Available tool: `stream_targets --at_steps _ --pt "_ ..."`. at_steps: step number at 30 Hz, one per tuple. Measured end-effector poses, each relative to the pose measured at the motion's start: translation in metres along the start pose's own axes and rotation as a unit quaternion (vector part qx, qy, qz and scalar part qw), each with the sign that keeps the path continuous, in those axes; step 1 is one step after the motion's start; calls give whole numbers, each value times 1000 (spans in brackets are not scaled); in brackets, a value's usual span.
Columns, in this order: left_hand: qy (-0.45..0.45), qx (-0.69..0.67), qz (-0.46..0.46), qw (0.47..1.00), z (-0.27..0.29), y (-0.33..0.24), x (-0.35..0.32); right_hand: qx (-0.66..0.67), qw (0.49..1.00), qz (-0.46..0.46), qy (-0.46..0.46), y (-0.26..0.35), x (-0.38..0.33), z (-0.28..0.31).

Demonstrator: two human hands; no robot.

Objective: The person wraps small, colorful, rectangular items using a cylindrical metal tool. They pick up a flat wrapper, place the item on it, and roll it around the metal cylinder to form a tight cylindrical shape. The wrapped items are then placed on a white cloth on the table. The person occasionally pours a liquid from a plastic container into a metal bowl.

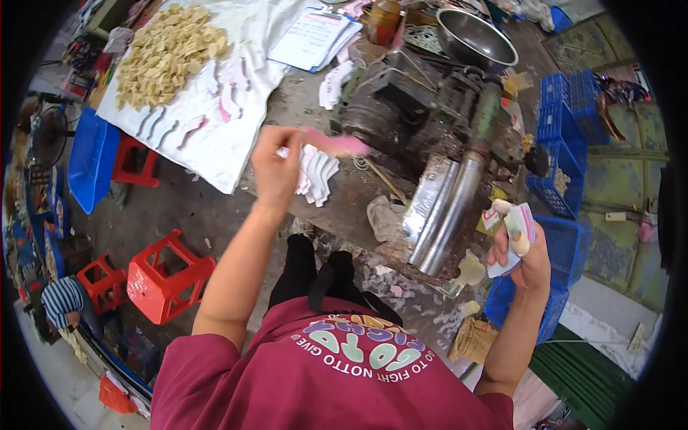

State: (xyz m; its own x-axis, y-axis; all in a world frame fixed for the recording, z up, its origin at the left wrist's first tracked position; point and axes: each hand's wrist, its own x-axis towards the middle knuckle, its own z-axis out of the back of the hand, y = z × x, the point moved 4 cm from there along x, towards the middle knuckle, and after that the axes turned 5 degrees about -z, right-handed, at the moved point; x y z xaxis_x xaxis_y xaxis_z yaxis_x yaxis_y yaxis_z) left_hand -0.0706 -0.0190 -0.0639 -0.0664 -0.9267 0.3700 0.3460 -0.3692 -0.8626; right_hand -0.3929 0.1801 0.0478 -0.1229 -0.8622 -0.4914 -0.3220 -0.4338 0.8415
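My left hand (278, 168) is raised over the bench edge with its fingers pinched on a curved pink strip (337, 144), which is slightly blurred. Just beyond that hand, a stack of white wavy strips (317, 175) lies on the bench. Over on the right, past the machine's metal rollers, my right hand (534, 261) is closed round a flat white piece with pink and green patches (521, 222); its exact kind is unclear. The machine (394, 100), dark and grimy with two shiny steel rollers (450, 208), stands between my hands.
A white cloth (251, 36) at the far left carries a heap of pale yellow pieces (172, 54) and several curved strips. Behind are a clipboard (308, 36) and a steel bowl (476, 36). Red stools (165, 276) stand left; blue crates (559, 179) line the right. Scraps litter the floor.
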Motion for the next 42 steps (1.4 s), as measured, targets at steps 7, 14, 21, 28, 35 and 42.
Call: stream_targets --at_steps 7,14,21,28,35,42 --pt "151 270 -199 930 48 101 -30 81 995 11 53 -7 11 -40" --pt "167 196 -169 951 11 37 -59 -86 996 11 2 4 15 -72" --pt "301 -437 176 829 -54 -140 -46 -176 979 100 -8 10 9 -106" --pt "311 -415 197 832 -56 -149 -41 -280 917 192 -210 31 -13 -56" --pt "394 -287 -22 873 -74 -184 -42 -57 995 72 48 22 -32 -38" --pt "263 -219 37 939 -72 -147 -46 -120 990 -64 37 16 -32 13"
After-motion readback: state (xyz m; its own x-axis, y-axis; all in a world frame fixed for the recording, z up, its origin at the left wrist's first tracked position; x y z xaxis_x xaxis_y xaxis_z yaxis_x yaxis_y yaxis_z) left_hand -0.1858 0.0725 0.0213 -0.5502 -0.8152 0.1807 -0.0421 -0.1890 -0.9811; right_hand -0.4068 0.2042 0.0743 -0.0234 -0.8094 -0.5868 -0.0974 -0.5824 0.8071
